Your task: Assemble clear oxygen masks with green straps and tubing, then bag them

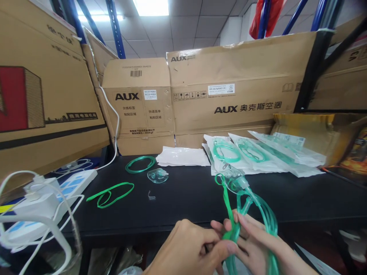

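Observation:
A coil of green tubing [271,217] hangs over my right hand [258,238], whose fingers are closed around part of it. A clear oxygen mask [233,177] is joined to this tubing and sits above my hands, before the packets. From the mask a bright green elastic strap [227,200] runs down to my fingers. My left hand [195,246] is closed, thumb and fingers pinching the strap against the tubing. On the black table lie another clear mask [158,175], a loose green strap [107,193], a small clear clip-like piece [151,196] and a ring of green tubing [130,170].
Several clear-and-white packets [246,152] with green tubing lie at the back right. A white sheet-like packet [183,156] is beside them. White power strips [77,183] with cables stand at the left. Cardboard boxes [195,110] wall off the table's back.

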`<state>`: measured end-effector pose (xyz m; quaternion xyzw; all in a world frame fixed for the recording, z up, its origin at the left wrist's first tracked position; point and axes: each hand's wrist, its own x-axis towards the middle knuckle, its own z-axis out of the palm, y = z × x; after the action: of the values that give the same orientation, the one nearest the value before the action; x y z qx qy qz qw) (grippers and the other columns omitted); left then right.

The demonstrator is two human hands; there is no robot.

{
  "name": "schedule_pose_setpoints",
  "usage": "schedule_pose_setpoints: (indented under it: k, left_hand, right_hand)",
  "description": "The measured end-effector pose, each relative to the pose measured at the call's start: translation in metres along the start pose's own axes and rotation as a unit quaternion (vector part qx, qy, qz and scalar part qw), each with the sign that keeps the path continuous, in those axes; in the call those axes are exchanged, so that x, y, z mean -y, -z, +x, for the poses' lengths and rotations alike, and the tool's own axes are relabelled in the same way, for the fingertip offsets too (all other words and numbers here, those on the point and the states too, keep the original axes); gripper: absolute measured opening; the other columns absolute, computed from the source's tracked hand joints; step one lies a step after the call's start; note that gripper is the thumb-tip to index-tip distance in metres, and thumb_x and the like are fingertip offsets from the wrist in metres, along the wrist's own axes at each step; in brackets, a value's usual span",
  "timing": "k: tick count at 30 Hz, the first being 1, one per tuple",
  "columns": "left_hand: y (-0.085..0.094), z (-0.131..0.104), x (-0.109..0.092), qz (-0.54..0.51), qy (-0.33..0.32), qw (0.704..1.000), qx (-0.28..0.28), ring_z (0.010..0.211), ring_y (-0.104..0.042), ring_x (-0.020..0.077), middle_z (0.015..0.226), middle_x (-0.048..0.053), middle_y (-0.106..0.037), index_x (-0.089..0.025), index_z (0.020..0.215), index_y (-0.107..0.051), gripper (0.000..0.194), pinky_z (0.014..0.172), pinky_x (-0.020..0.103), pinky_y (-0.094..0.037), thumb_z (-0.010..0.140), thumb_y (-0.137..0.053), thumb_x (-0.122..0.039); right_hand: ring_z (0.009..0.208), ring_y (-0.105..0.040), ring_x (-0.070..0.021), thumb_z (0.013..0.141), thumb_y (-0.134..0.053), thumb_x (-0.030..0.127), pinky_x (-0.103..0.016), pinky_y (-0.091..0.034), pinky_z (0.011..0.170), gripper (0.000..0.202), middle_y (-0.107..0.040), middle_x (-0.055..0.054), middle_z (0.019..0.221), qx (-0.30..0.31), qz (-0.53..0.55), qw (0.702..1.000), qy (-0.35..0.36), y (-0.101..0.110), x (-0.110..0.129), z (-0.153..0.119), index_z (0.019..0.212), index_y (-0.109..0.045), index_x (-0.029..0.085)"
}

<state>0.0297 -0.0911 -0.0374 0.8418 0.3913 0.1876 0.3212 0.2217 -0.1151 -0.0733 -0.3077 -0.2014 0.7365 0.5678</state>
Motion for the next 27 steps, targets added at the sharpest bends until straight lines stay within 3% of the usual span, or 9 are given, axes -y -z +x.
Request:
schedule_pose_setpoints:
  k: [2, 4, 8, 10, 15, 18, 21, 25, 27]
  left_hand:
    - [0.009, 0.003, -0.001, 0.019, -0.014, 1.0, -0.005, 0.058, -0.064, 0.0121, 0.071, 0.001, -0.077, -0.019, 0.077, -0.081, 0.043, 0.056, 0.022, -0.038, 0.099, -0.054, -0.045]
    - [0.024, 0.014, -0.001, 0.029, -0.026, 0.998, -0.053, 0.067, -0.069, 0.0138, 0.075, 0.0, -0.077, -0.021, 0.078, -0.08, 0.042, 0.065, 0.022, -0.043, 0.101, -0.051, -0.042]
    - [0.059, 0.068, 0.005, 0.167, -0.057, 0.973, -0.148, 0.078, -0.071, 0.0217, 0.082, 0.007, -0.077, -0.019, 0.086, -0.078, 0.048, 0.074, 0.029, -0.045, 0.102, -0.046, -0.051]
    - [0.073, 0.104, 0.013, 0.252, -0.051, 0.954, -0.154, 0.094, -0.07, 0.0271, 0.1, 0.013, -0.078, -0.017, 0.098, -0.078, 0.041, 0.083, 0.033, -0.045, 0.102, -0.047, -0.044]
    - [0.085, 0.169, 0.037, 0.25, -0.029, 0.96, -0.125, 0.116, -0.064, 0.0335, 0.121, 0.021, -0.071, -0.01, 0.112, -0.076, 0.03, 0.099, 0.039, -0.043, 0.094, -0.06, -0.027]
    - [0.081, 0.178, 0.04, 0.206, -0.032, 0.972, -0.107, 0.116, -0.063, 0.0345, 0.12, 0.02, -0.072, -0.011, 0.111, -0.076, 0.036, 0.099, 0.04, -0.043, 0.095, -0.059, -0.038]
    - [0.072, 0.172, 0.031, 0.132, -0.046, 0.987, -0.075, 0.105, -0.068, 0.0297, 0.113, 0.015, -0.075, -0.012, 0.106, -0.077, 0.054, 0.095, 0.038, -0.046, 0.101, -0.043, -0.054]
    - [0.052, 0.155, 0.014, 0.015, -0.045, 0.999, 0.026, 0.076, -0.07, 0.0182, 0.1, 0.014, -0.076, -0.006, 0.111, -0.072, 0.081, 0.075, 0.03, -0.052, 0.104, -0.016, -0.064]
    - [0.042, 0.142, 0.007, -0.079, -0.042, 0.993, 0.077, 0.074, -0.069, 0.0161, 0.095, 0.016, -0.075, -0.004, 0.107, -0.071, 0.086, 0.07, 0.027, -0.051, 0.102, -0.013, -0.067]
  right_hand:
    - [0.103, -0.073, -0.026, 0.061, -0.096, 0.036, -0.041, -0.049, 0.103, 0.038, -0.073, -0.001, 0.081, 0.006, 0.0, 1.0, 0.018, 0.001, 0.005, 0.001, 0.081, -0.07, 0.019]
    - [0.091, -0.073, -0.0211, 0.061, -0.096, 0.035, -0.04, -0.049, 0.104, 0.036, -0.067, 0.003, 0.073, 0.013, 0.0, 1.0, 0.025, 0.003, 0.009, 0.003, 0.075, -0.067, 0.019]
    - [0.077, -0.066, -0.0147, 0.068, -0.093, 0.034, -0.04, -0.052, 0.098, 0.033, -0.059, 0.005, 0.07, 0.012, -0.007, 0.999, 0.029, 0.004, 0.01, 0.005, 0.074, -0.064, 0.019]
    - [0.074, -0.064, -0.0144, 0.07, -0.091, 0.035, -0.037, -0.054, 0.09, 0.033, -0.058, 0.004, 0.071, 0.008, -0.015, 1.0, 0.024, 0.005, 0.007, 0.006, 0.073, -0.062, 0.019]
    - [0.065, -0.062, -0.0135, 0.072, -0.089, 0.036, -0.033, -0.055, 0.074, 0.032, -0.059, 0.004, 0.068, 0.011, -0.027, 0.999, -0.022, 0.01, 0.0, 0.007, 0.073, -0.062, 0.018]
    - [0.065, -0.064, -0.0152, 0.075, -0.087, 0.037, -0.033, -0.054, 0.071, 0.029, -0.062, 0.002, 0.069, 0.024, -0.045, 0.998, -0.022, 0.01, -0.001, 0.006, 0.077, -0.065, 0.018]
    - [0.068, -0.065, -0.0166, 0.076, -0.085, 0.039, -0.034, -0.054, 0.071, 0.028, -0.064, 0.0, 0.072, 0.021, -0.071, 0.997, -0.02, 0.008, 0.0, 0.003, 0.077, -0.067, 0.017]
    - [0.07, -0.068, -0.0184, 0.074, -0.087, 0.04, -0.035, -0.054, 0.072, 0.029, -0.067, -0.002, 0.077, 0.026, -0.091, 0.995, -0.017, 0.006, 0.003, -0.001, 0.079, -0.071, 0.016]
    - [0.071, -0.068, -0.0193, 0.075, -0.087, 0.042, -0.035, -0.054, 0.072, 0.03, -0.068, -0.004, 0.078, 0.031, -0.103, 0.994, 0.007, 0.008, 0.005, -0.001, 0.081, -0.073, 0.016]
